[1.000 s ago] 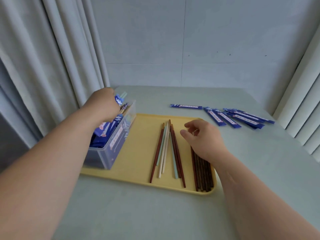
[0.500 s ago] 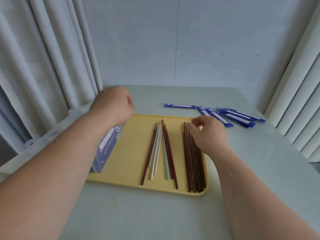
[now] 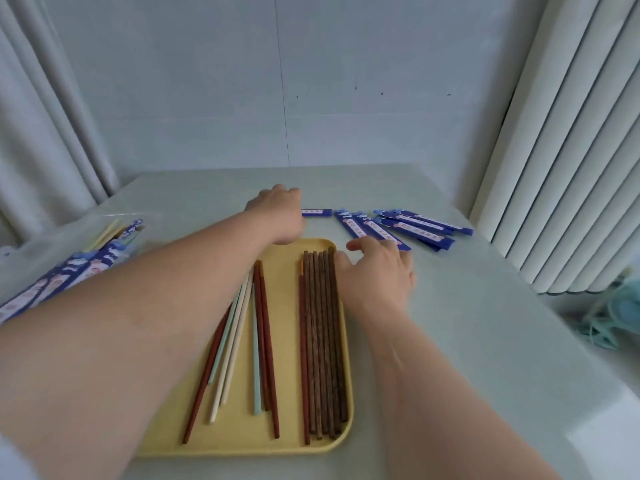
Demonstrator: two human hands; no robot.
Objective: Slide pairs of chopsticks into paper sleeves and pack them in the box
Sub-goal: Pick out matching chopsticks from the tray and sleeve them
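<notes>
Yellow tray (image 3: 287, 448) on the surface (image 3: 485, 341) carries seven coloured chopsticks (image 3: 258, 341), fanned at the left, and eight dark chopsticks (image 3: 322, 341) packed along the right rim. Beyond the tray lie a lone sleeve (image 3: 315, 212), two sleeves side by side (image 3: 363, 228) and an overlapping pile (image 3: 415, 226) of four; overlap makes the counts of the dark row and the pile approximate. Clear box (image 3: 41, 244) at the far left holds sleeved pairs (image 3: 69, 271), too blurred to count. Left hand (image 3: 273, 216) reaches past the tray's far edge, fingers curled down at the lone sleeve's end; I cannot tell whether they grasp it. Right hand (image 3: 377, 271) lies palm down just beside the tray's far right corner, fingers relaxed, holding nothing.
</notes>
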